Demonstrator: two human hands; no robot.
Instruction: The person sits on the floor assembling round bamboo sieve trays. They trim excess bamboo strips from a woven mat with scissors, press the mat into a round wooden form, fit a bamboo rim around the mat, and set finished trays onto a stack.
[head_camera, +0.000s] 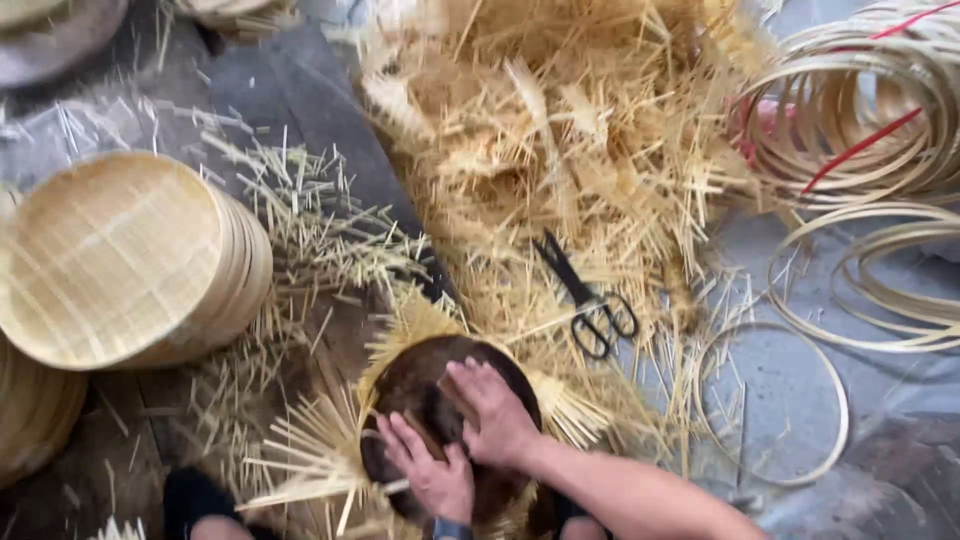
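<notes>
Both hands press flat on a dark round form (420, 385) that sits low in the frame, at about 6 o'clock. The right hand (495, 415) lies on its upper right part, fingers spread and pointing toward 10 o'clock, palm down; it pinches nothing. The left hand (430, 470) lies just below and to the left of it, fingers fanned toward 11 o'clock, also flat on the dark surface, with the wrist close to the bottom edge. The two hands touch or nearly touch at the thumb side; the view is too soft there to tell which.

Under the form lies a woven bamboo mat (310, 455), its loose strip ends sticking out all round the rim, longest at 8 o'clock and 3 o'clock.

At 2 o'clock from the hands, black scissors (590, 300) lie on a heap of bamboo offcuts (560, 130), blades pointing toward 11 o'clock. At 9 o'clock stands a stack of finished round trays (125, 260), tilted on edge. At 3 o'clock a single thin bamboo hoop (840, 400) lies on the grey floor, and at 1 o'clock a bundle of coiled hoops (860, 110) tied with red cord.
</notes>
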